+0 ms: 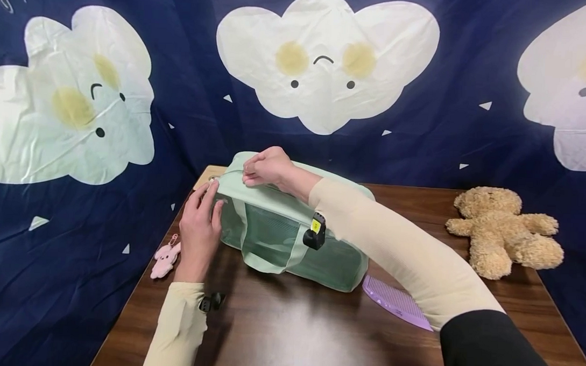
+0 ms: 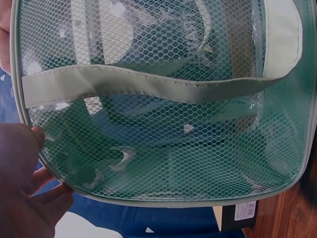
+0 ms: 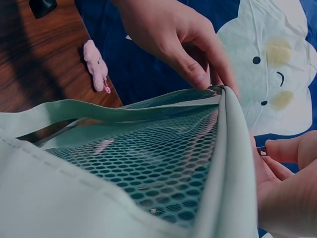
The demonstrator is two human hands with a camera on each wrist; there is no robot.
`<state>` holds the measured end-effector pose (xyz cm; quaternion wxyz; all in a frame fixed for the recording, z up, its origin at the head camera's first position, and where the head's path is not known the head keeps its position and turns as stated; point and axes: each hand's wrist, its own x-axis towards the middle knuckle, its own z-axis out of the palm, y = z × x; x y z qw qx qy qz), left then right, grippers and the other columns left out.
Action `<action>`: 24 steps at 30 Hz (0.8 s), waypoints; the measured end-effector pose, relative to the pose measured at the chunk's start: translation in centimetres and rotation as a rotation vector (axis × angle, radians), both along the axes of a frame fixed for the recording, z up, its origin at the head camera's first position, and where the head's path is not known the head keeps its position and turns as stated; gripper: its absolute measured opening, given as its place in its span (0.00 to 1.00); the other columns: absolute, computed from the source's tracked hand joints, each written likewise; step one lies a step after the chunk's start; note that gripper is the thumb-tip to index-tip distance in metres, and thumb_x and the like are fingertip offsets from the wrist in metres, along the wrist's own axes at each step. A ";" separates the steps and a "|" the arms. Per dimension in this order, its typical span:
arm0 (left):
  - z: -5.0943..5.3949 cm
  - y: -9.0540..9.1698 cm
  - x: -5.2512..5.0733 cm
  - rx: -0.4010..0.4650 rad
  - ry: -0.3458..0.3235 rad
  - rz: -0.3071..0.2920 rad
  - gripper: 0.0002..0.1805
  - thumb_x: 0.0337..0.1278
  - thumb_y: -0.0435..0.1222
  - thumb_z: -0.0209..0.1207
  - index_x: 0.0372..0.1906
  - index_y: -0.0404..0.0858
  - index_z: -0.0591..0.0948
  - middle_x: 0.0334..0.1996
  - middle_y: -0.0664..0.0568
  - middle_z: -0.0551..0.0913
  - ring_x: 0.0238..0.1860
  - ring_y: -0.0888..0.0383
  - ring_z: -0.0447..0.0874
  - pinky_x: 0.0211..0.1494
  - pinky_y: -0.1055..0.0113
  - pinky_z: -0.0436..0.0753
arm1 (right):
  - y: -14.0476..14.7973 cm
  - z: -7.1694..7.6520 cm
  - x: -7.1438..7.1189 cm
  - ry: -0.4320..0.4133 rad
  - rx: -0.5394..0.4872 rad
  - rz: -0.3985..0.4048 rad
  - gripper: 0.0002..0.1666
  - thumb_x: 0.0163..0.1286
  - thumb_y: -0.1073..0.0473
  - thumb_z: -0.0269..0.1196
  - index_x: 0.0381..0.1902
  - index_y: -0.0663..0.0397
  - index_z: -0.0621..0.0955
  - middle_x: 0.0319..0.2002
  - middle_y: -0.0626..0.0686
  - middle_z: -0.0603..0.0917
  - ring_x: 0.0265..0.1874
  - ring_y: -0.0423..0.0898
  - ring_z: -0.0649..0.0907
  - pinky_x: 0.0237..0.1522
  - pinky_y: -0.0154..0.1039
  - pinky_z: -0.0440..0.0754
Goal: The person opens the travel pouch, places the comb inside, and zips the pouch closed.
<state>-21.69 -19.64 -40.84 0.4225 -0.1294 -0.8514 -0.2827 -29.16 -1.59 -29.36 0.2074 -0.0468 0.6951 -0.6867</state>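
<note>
A mint-green zippered bag (image 1: 272, 225) with see-through mesh sides and strap handles stands on the brown table. My left hand (image 1: 201, 223) grips its left end near the top corner. The left wrist view shows that hand (image 2: 25, 183) at the bag's piped edge, thumb and fingertips against it. On top of the bag, my right hand (image 1: 269, 168) pinches a small metal zipper pull (image 3: 262, 150), seen between thumb and finger in the right wrist view. The bag's mesh panel (image 2: 148, 158) faces the left wrist camera; what is inside is unclear.
A purple comb (image 1: 397, 304) lies by the bag's right front corner, under the right forearm. The tan teddy bear (image 1: 504, 233) is at the table's right. Near the left edge lies a pink plush keychain (image 1: 165, 260). Behind hangs a navy cloth (image 1: 189, 93) with clouds.
</note>
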 end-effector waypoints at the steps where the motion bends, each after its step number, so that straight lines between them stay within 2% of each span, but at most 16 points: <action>1: 0.0 0.1 -0.1 0.006 0.006 0.006 0.22 0.66 0.28 0.64 0.64 0.32 0.81 0.59 0.31 0.80 0.60 0.33 0.79 0.61 0.38 0.76 | 0.1 0.0 0.0 0.003 0.005 0.001 0.17 0.73 0.74 0.59 0.57 0.79 0.81 0.28 0.57 0.85 0.22 0.39 0.84 0.37 0.33 0.87; 5: 0.1 0.4 -0.4 0.049 0.026 0.025 0.21 0.63 0.29 0.67 0.61 0.33 0.83 0.56 0.31 0.82 0.58 0.33 0.80 0.61 0.38 0.76 | 0.4 0.1 -0.1 -0.005 0.006 0.000 0.16 0.73 0.74 0.59 0.56 0.79 0.81 0.31 0.60 0.86 0.23 0.40 0.84 0.39 0.34 0.88; 9: 0.0 0.6 -0.3 0.071 0.014 0.053 0.20 0.64 0.32 0.67 0.60 0.33 0.84 0.56 0.31 0.82 0.59 0.33 0.80 0.62 0.39 0.76 | 0.9 -0.1 0.1 -0.025 -0.013 0.008 0.17 0.73 0.74 0.59 0.56 0.80 0.80 0.31 0.60 0.85 0.24 0.42 0.85 0.38 0.35 0.88; 12: 0.0 0.7 -0.3 0.089 0.016 0.070 0.20 0.64 0.33 0.67 0.60 0.33 0.84 0.56 0.31 0.82 0.59 0.33 0.81 0.63 0.40 0.76 | 1.4 -0.1 0.2 -0.025 -0.020 0.014 0.17 0.73 0.75 0.59 0.57 0.80 0.80 0.35 0.62 0.86 0.25 0.42 0.85 0.38 0.35 0.88; 18: 0.1 0.7 -0.3 0.118 0.025 0.075 0.19 0.63 0.32 0.68 0.58 0.33 0.86 0.55 0.31 0.83 0.58 0.33 0.81 0.63 0.40 0.77 | 2.9 0.0 0.3 -0.023 0.000 0.030 0.18 0.73 0.74 0.58 0.59 0.77 0.80 0.44 0.66 0.87 0.28 0.41 0.86 0.42 0.36 0.88; 24: -0.1 0.7 -0.3 0.115 0.014 0.077 0.19 0.64 0.33 0.67 0.58 0.33 0.85 0.56 0.32 0.83 0.59 0.33 0.81 0.63 0.40 0.77 | 4.4 0.0 0.4 -0.057 -0.032 0.060 0.20 0.73 0.74 0.57 0.61 0.79 0.77 0.49 0.69 0.84 0.31 0.44 0.86 0.44 0.37 0.88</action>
